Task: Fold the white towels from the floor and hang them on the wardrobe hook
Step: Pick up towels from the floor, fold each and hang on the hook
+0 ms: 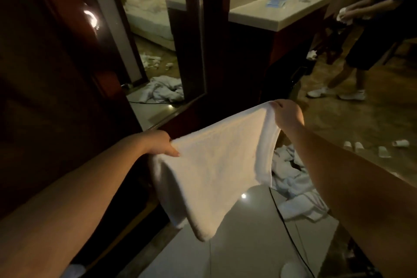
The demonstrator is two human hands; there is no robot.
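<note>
We hold a doubled white towel (216,165) stretched in the air, our left hand (161,143) pinching its near-left corner, our right hand (287,114) gripping the far-right one. Its fold hangs over pale floor tiles (243,232); more towels (291,178) lie right, the dark wardrobe (56,74) left.

Open tiled floor (243,232) lies below and ahead, crossed by a thin black cable (284,216). The left side is closed off by a dark wooden wardrobe (56,79) with a mirrored door (158,36), while a heap of white towels (291,178) is spread on the floor to the right. Farther ahead, the way is narrowed by a counter (277,16) and another person (370,36) standing beside it.
</note>
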